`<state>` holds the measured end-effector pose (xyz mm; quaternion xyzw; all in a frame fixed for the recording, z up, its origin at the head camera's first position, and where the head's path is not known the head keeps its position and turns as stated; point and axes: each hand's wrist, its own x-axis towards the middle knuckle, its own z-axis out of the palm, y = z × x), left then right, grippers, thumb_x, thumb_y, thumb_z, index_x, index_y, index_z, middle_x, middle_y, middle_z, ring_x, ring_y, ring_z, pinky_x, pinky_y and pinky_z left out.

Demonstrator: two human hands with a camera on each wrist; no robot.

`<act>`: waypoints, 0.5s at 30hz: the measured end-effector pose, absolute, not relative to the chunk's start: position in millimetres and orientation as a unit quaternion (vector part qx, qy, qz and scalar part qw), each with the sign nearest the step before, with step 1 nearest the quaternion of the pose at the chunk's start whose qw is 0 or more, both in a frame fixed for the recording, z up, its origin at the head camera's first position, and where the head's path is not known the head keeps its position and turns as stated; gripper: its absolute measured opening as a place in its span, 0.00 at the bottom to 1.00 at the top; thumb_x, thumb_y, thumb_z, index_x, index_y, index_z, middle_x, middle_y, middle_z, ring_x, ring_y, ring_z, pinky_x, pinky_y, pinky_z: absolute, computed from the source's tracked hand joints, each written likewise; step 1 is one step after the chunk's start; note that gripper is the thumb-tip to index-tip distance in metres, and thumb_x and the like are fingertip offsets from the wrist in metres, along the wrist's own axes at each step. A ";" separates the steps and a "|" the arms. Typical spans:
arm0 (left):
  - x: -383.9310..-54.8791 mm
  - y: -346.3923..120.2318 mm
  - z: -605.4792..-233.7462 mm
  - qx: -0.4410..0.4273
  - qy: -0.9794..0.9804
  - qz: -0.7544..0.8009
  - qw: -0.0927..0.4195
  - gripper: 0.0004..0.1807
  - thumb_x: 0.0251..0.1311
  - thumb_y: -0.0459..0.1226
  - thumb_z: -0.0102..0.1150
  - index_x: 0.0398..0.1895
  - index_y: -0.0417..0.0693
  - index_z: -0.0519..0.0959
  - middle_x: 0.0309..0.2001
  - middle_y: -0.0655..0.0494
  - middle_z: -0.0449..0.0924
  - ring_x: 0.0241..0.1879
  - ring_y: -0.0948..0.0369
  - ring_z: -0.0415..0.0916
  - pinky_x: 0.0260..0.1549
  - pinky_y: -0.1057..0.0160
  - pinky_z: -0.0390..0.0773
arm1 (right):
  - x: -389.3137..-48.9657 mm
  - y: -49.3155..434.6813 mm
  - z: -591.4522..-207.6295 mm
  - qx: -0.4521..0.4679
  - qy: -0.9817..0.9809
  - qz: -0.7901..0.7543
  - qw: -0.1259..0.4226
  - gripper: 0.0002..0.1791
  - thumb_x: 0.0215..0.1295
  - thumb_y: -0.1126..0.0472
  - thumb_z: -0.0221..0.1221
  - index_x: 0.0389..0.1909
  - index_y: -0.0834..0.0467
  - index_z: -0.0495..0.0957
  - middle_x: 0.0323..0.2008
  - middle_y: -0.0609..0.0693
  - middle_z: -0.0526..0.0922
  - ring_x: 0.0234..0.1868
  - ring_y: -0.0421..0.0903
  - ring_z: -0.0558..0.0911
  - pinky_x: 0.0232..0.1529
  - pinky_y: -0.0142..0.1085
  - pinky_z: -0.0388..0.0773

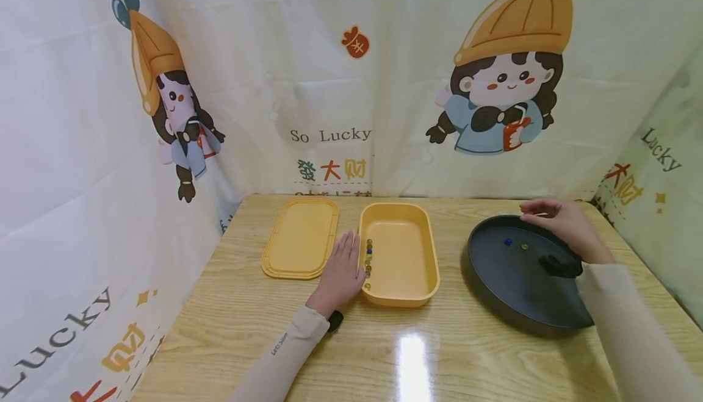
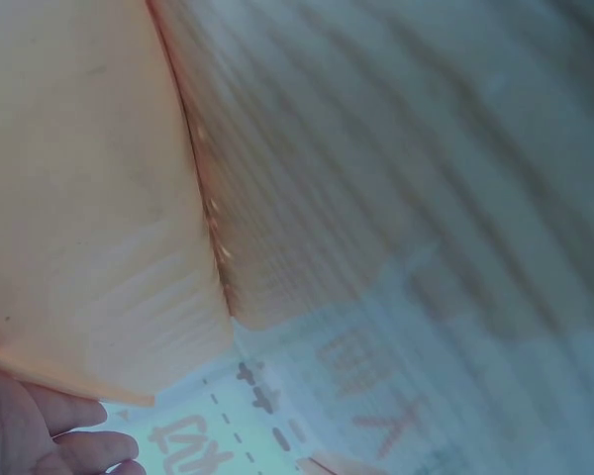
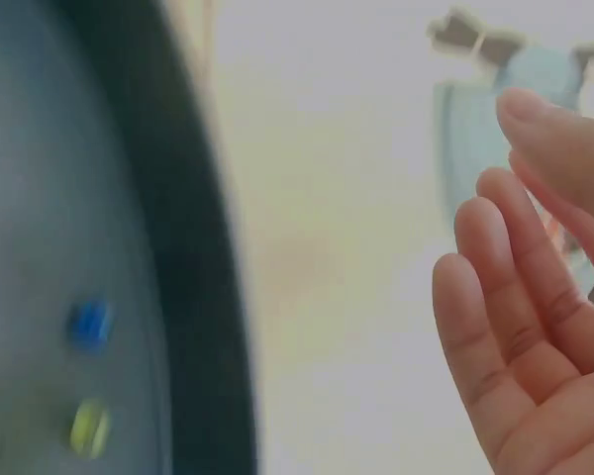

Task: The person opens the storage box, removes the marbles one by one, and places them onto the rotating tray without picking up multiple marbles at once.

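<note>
My left hand (image 1: 342, 271) rests along the left wall of a yellow plastic container (image 1: 402, 301), fingers straight. Inside, a row of several small coloured marbles (image 1: 369, 252) lies along that same wall. In the left wrist view the container's outer side (image 2: 89, 198) fills the left, with fingertips (image 2: 84, 414) by its rim. Over the far rim of a dark frying pan (image 1: 505, 292) hovers my right hand (image 1: 566, 225), its fingers loosely bent and nothing visible between them. On the pan's floor sit a blue marble (image 3: 90, 324) and a yellow-green marble (image 3: 89, 428).
Left of the container lies a flat yellow lid (image 1: 301, 237). A black handle piece (image 1: 559, 266) shows at the pan's right, partly behind my sleeve. Printed cloth (image 1: 395, 170) hangs behind the wooden table (image 1: 351, 359) and at both sides.
</note>
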<state>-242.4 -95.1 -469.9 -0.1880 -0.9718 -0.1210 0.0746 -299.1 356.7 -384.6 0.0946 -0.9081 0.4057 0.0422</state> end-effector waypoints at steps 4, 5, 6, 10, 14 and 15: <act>-241.0 -95.4 -469.2 -0.188 -0.972 -0.123 0.070 0.35 0.66 0.41 0.42 0.72 0.34 0.48 0.73 0.38 0.48 0.74 0.46 0.45 0.71 0.50 0.49 | -298.3 323.2 -367.5 0.110 -0.895 0.429 0.042 0.19 0.61 0.51 0.61 0.48 0.59 0.79 0.34 0.24 0.79 0.35 0.25 0.80 0.34 0.21 0.76; -240.8 -95.4 -469.3 -0.189 -0.972 -0.123 0.071 0.35 0.66 0.41 0.42 0.72 0.34 0.49 0.73 0.38 0.48 0.74 0.46 0.45 0.71 0.50 0.49 | -298.5 314.9 -364.5 0.116 -0.889 0.441 0.040 0.19 0.61 0.52 0.61 0.48 0.59 0.79 0.35 0.25 0.79 0.35 0.26 0.80 0.35 0.21 0.76; -240.7 -95.4 -469.6 -0.190 -0.971 -0.123 0.073 0.35 0.66 0.41 0.42 0.72 0.34 0.49 0.73 0.38 0.48 0.74 0.46 0.45 0.71 0.50 0.50 | -298.8 306.7 -362.0 0.117 -0.885 0.450 0.040 0.19 0.61 0.52 0.61 0.48 0.59 0.79 0.35 0.25 0.80 0.35 0.27 0.81 0.35 0.21 0.76; -240.8 -95.4 -470.0 -0.190 -0.972 -0.120 0.074 0.35 0.66 0.41 0.43 0.72 0.34 0.49 0.73 0.38 0.48 0.74 0.47 0.44 0.71 0.50 0.49 | -301.6 274.8 -356.5 0.140 -0.867 0.474 0.054 0.18 0.61 0.55 0.61 0.48 0.61 0.78 0.35 0.29 0.80 0.36 0.29 0.81 0.37 0.20 0.77; -240.9 -95.6 -469.6 -0.192 -0.972 -0.117 0.075 0.34 0.66 0.41 0.42 0.72 0.34 0.49 0.73 0.38 0.48 0.74 0.47 0.44 0.71 0.49 0.50 | -307.3 244.2 -355.2 0.161 -0.857 0.486 0.065 0.17 0.61 0.58 0.61 0.48 0.63 0.78 0.38 0.38 0.82 0.36 0.31 0.80 0.39 0.20 0.77; -240.9 -95.8 -469.6 -0.192 -0.971 -0.117 0.076 0.34 0.66 0.41 0.41 0.72 0.33 0.50 0.73 0.38 0.48 0.74 0.47 0.45 0.71 0.49 0.50 | -309.0 236.5 -355.2 0.162 -0.855 0.488 0.063 0.17 0.61 0.58 0.61 0.48 0.63 0.78 0.39 0.41 0.82 0.36 0.31 0.80 0.39 0.20 0.77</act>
